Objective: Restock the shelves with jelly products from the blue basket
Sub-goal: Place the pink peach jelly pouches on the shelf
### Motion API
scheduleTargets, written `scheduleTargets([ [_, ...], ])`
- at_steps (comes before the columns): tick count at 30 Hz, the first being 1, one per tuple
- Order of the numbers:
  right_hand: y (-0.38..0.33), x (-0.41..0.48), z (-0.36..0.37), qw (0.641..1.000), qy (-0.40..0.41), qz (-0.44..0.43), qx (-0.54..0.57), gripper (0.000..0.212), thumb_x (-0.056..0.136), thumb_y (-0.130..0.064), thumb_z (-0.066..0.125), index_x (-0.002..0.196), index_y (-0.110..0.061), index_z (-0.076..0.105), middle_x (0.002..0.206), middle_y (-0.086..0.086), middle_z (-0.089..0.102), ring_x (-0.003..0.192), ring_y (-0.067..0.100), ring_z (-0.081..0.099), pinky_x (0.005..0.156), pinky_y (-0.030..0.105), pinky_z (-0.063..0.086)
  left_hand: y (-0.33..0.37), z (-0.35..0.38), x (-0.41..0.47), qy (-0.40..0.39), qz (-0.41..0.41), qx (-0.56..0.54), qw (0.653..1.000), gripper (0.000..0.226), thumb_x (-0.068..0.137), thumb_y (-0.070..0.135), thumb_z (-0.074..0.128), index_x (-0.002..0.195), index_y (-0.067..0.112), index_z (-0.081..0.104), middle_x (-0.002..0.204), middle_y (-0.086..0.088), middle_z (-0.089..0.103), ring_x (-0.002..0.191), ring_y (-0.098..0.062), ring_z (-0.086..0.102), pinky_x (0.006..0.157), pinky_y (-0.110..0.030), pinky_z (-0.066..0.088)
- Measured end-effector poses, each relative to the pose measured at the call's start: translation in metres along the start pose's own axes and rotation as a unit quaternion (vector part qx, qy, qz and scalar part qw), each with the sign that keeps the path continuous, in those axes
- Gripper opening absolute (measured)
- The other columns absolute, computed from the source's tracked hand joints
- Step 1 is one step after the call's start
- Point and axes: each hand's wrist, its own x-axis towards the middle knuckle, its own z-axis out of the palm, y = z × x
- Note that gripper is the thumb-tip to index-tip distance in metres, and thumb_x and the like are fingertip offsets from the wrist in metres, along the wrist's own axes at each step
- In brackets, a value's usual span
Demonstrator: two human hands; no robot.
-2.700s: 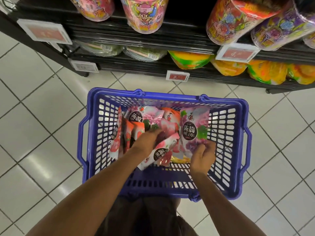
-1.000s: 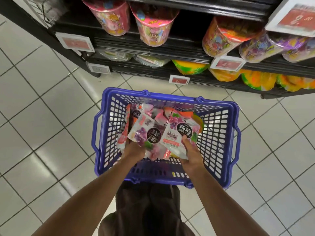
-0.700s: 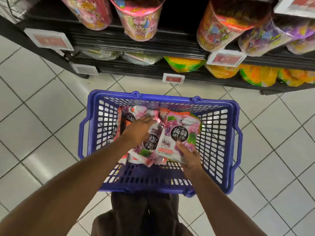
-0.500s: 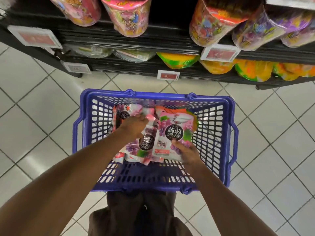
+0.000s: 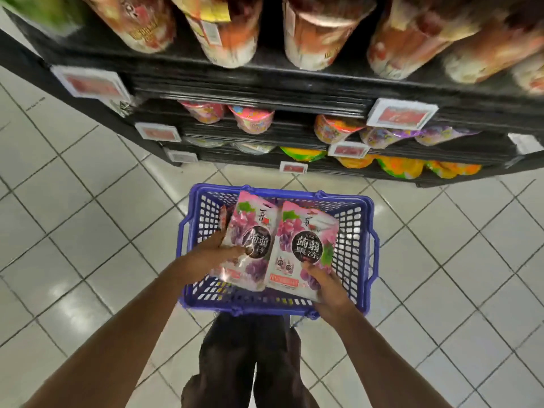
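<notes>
Both grape jelly pouches point(image 5: 306, 245) now lifted above the blue basket point(image 5: 357, 260), left hand point(image 5: 212, 254) and right hand point(image 5: 326, 285) each clamped on one, probably headed for the shelves point(image 5: 265, 92).

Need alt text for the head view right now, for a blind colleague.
Each hand, left and right, holds a pink grape jelly pouch, left pouch and right pouch, above a blue basket on a tiled floor. Dark shelves of jelly cups stand beyond.
</notes>
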Motion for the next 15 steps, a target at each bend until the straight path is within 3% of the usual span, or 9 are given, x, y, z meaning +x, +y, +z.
scheduleTargets([
  [3, -0.034, -0.053, 0.017, 0.998, -0.027, -0.030, -0.044, 0.013, 0.073, -0.020, 0.073, 0.062, -0.016, 0.067, 0.059, -0.002, 0.062, 0.053, 0.005, 0.046, 0.059, 0.023, 0.034, 0.019, 0.008, -0.062, 0.046, 0.025, -0.138, 0.989, 0.022, 0.088, 0.015, 0.069, 0.109, 0.011, 0.066, 0.086, -0.004, 0.072, 0.089, -0.025, 0.065, 0.075, -0.036, 0.056],
  [6, -0.077, -0.112, 0.034, 0.994, -0.046, -0.068, -0.068, 0.024, 0.084, -0.008, 0.069, 0.062, -0.017, 0.068, 0.060, -0.002, 0.064, 0.055, 0.007, 0.049, 0.056, 0.021, 0.035, 0.055, 0.012, -0.129, 0.063, 0.055, -0.213, 0.973, 0.020, 0.083, 0.011, 0.070, 0.102, 0.008, 0.066, 0.071, -0.001, 0.068, 0.074, -0.021, 0.062, 0.063, -0.032, 0.056],
  [8, -0.110, -0.155, 0.048, 0.989, -0.061, -0.103, -0.085, 0.016, 0.080, -0.007, 0.073, 0.068, -0.015, 0.066, 0.059, -0.001, 0.063, 0.054, 0.007, 0.050, 0.053, 0.017, 0.038, 0.086, 0.011, -0.178, 0.053, 0.078, -0.252, 0.963, 0.011, 0.086, 0.006, 0.065, 0.096, 0.007, 0.064, 0.067, -0.004, 0.064, 0.061, -0.018, 0.063, 0.054, -0.035, 0.058],
  [10, -0.142, -0.198, 0.062, 0.981, -0.077, -0.145, -0.103, 0.017, 0.071, -0.012, 0.079, 0.073, -0.011, 0.062, 0.057, -0.001, 0.063, 0.051, 0.005, 0.051, 0.050, 0.014, 0.040, 0.116, 0.008, -0.226, 0.041, 0.115, -0.264, 0.957, 0.024, 0.073, 0.011, 0.076, 0.095, 0.008, 0.066, 0.071, -0.006, 0.068, 0.059, -0.017, 0.067, 0.052, -0.034, 0.057],
  [13, -0.191, -0.265, 0.084, 0.964, -0.100, -0.211, -0.123, 0.025, 0.069, -0.019, 0.080, 0.072, -0.005, 0.059, 0.056, -0.001, 0.063, 0.049, 0.003, 0.053, 0.049, 0.013, 0.043, 0.162, 0.003, -0.301, 0.057, 0.159, -0.255, 0.952, 0.069, 0.049, 0.031, 0.091, 0.111, 0.014, 0.065, 0.101, -0.008, 0.074, 0.083, -0.022, 0.071, 0.058, -0.033, 0.057],
  [15, -0.221, -0.308, 0.101, 0.951, -0.116, -0.260, -0.120, 0.023, 0.068, -0.020, 0.077, 0.064, -0.005, 0.060, 0.055, 0.000, 0.063, 0.048, 0.003, 0.055, 0.049, 0.012, 0.043, 0.192, 0.001, -0.347, 0.081, 0.201, -0.247, 0.945, 0.077, 0.043, 0.039, 0.094, 0.112, 0.022, 0.065, 0.106, -0.004, 0.073, 0.093, -0.021, 0.068, 0.058, -0.033, 0.057],
])
